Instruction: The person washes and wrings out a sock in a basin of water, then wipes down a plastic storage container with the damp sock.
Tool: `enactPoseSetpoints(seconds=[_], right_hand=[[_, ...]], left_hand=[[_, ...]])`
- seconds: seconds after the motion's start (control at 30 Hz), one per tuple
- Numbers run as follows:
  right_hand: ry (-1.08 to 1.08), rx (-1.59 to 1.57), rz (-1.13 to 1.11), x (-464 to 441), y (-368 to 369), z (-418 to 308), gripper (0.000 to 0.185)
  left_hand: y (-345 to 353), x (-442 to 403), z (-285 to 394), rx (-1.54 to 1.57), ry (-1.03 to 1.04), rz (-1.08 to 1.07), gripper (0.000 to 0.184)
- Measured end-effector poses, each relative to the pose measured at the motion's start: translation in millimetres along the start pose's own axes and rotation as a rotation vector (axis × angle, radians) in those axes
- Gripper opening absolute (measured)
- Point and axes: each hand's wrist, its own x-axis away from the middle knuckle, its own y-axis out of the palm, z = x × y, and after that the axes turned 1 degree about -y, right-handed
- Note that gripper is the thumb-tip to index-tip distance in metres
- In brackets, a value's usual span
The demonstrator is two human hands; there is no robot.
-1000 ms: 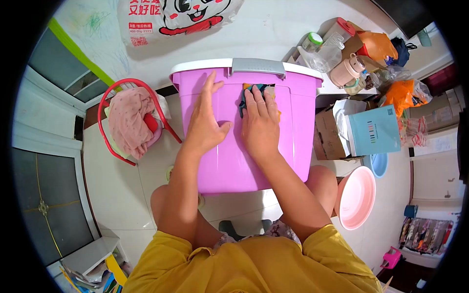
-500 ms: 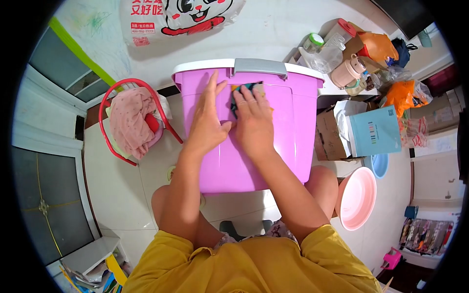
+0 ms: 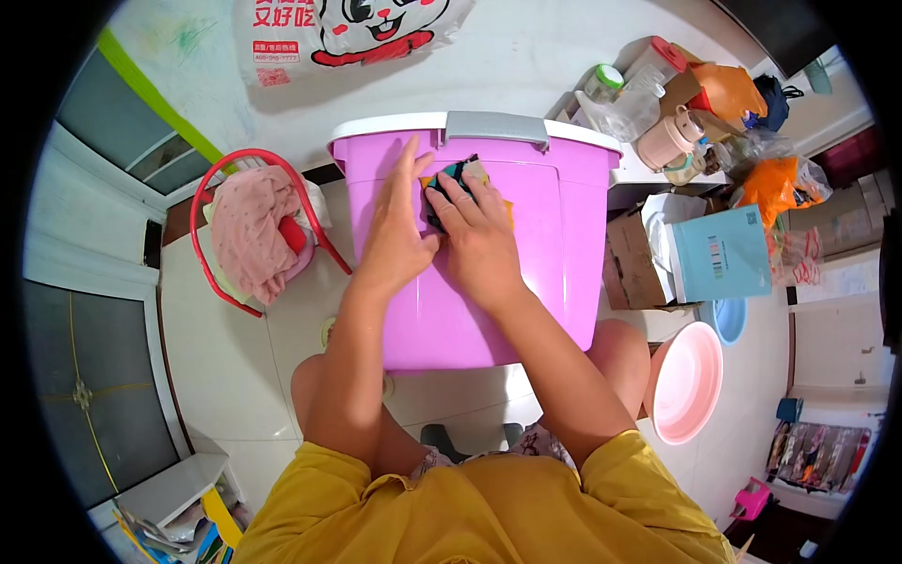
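Note:
In front of me is a pink-purple plastic storage box (image 3: 564,244) with a white rim (image 3: 395,122) and a grey latch (image 3: 498,129) at its far edge. My right hand (image 3: 484,240) presses a multicoloured cloth (image 3: 437,202) against the box's broad side, fingers over the fabric; part of the cloth is hidden beneath them. Just to the left, my left hand (image 3: 396,226) rests on the same side, fingers stretched out and nothing in them. Its thumb is close to the right hand.
A red-framed chair (image 3: 197,221) with pink fabric (image 3: 249,226) stands left. To the right are a cardboard box (image 3: 631,263), a light-blue box (image 3: 723,252), a pink basin (image 3: 686,385) and a blue basin (image 3: 731,320). A beige jug (image 3: 667,141) and jars crowd a white surface behind.
My right hand and the cloth have moved slightly left across the box's side, and the cloth looks more bunched. The left hand stays almost in place. The box has shifted slightly left.

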Motion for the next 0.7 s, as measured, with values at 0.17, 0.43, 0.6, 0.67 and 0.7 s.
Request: enactPoseSetpoints(seconds=[0.17,0.43,0.6,0.67,0.7], right_hand=[[0.054,0.052,-0.019,0,0,3,0.060],[0.255,0.143,0.055,4,-10,5,0.048],[-0.004,0.045,0.008,-3,-1,5,0.053],[0.000,0.014,0.001,-7,0,8,0.051],[0.005,-0.018,-0.005,-8,0,9,0.049]], left_hand=[[-1,-1,0,-0.033,-0.004,-0.017,0.112],[3,0,3,-0.126,0.014,0.012,0.113],[5,0,-3,-0.144,0.063,0.029,0.108],[6,0,-3,-0.090,0.035,0.037,0.107],[7,0,-2,-0.088,0.037,0.034,0.107]])
